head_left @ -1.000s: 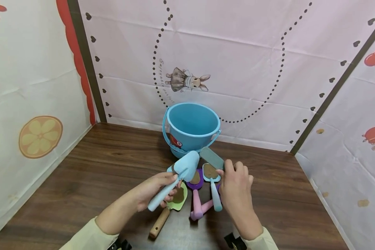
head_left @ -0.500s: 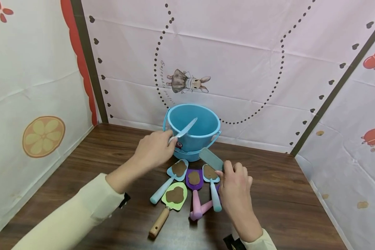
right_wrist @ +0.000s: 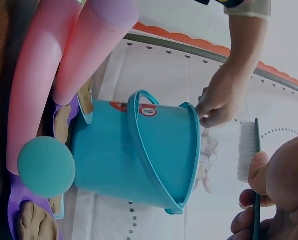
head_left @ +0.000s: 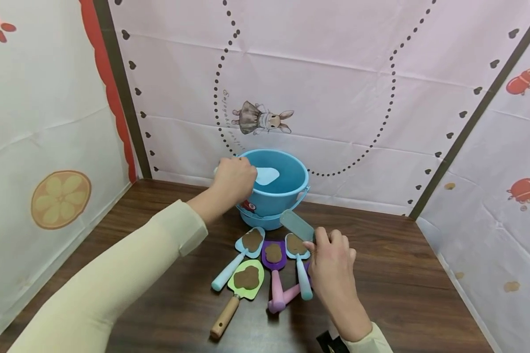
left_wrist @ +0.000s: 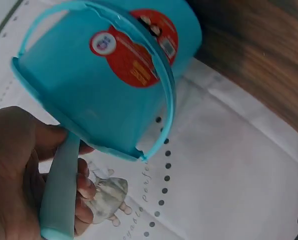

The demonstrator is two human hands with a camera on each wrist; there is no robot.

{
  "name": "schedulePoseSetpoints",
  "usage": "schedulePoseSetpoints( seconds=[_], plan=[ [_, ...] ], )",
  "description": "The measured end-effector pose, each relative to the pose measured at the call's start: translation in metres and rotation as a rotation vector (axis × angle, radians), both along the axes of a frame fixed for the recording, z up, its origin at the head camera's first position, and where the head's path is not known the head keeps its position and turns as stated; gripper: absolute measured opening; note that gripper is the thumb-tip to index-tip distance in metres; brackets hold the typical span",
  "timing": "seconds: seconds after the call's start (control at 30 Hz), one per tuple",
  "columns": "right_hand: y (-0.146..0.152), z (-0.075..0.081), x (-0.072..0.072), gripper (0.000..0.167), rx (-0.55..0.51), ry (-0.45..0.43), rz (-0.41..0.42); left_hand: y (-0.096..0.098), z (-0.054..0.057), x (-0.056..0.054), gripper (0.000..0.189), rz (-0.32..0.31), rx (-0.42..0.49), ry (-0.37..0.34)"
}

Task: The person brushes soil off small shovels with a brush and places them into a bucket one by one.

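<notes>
My left hand [head_left: 235, 180] grips a light blue toy shovel [left_wrist: 61, 190] by its handle at the left rim of the blue bucket [head_left: 282, 198]. In the head view, the shovel's pale blade [head_left: 267, 175] overlaps the bucket's opening. My right hand [head_left: 334, 264] holds a brush with a green back [head_left: 298, 224] and white bristles [right_wrist: 247, 150], over the right side of the shovels. Below the bucket lie a light blue shovel [head_left: 229, 269], a green one with a wooden handle [head_left: 225, 317], and a purple one with a pink handle [head_left: 277, 284], bearing brown lumps.
Another light blue shovel [head_left: 304, 279] lies left of my right hand. A pink handle [head_left: 292, 293] crosses under it, its purple blade mostly hidden. The bucket stands close to the patterned back cloth [head_left: 344, 98]; more cloth walls the sides of the dark wooden table [head_left: 424, 294].
My left hand has carried the light blue shovel from above the other shovels up to the bucket's left rim, and its blade has turned. My right hand keeps the brush in place.
</notes>
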State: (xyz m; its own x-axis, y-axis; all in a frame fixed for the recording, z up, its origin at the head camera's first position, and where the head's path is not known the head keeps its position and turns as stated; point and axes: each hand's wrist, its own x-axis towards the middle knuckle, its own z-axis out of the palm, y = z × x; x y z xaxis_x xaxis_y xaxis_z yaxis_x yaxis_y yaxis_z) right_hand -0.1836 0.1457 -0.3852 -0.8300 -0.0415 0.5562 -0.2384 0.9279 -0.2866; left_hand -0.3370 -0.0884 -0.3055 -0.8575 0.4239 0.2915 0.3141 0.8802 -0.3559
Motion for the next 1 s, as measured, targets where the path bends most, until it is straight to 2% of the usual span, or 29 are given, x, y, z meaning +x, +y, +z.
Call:
schedulePoseSetpoints(
  seconds=[0.07, 0.2, 0.37, 0.6, 0.83, 1.0],
  plan=[
    [0.001, 0.000, 0.000, 0.026, 0.000, 0.002, 0.000, 0.003, 0.003, -0.010, 0.020, -0.011, -0.050, -0.025],
    [0.002, -0.001, -0.001, 0.026, 0.000, -0.003, 0.005, 0.009, 0.009, -0.028, 0.016, -0.030, -0.132, -0.118],
    [0.003, -0.001, -0.002, 0.026, -0.007, 0.000, 0.002, 0.018, 0.015, -0.041, 0.016, -0.064, -0.183, -0.228],
    [0.004, 0.000, -0.003, 0.028, -0.008, 0.017, -0.001, 0.025, 0.017, -0.045, 0.020, -0.043, -0.194, -0.291],
    [0.004, 0.000, -0.002, 0.028, -0.007, 0.037, -0.002, 0.025, 0.019, -0.046, 0.025, -0.049, -0.129, -0.401],
    [0.003, 0.001, -0.002, 0.028, -0.005, 0.039, 0.000, 0.021, 0.018, -0.046, 0.017, -0.067, -0.088, -0.416]
  ],
)
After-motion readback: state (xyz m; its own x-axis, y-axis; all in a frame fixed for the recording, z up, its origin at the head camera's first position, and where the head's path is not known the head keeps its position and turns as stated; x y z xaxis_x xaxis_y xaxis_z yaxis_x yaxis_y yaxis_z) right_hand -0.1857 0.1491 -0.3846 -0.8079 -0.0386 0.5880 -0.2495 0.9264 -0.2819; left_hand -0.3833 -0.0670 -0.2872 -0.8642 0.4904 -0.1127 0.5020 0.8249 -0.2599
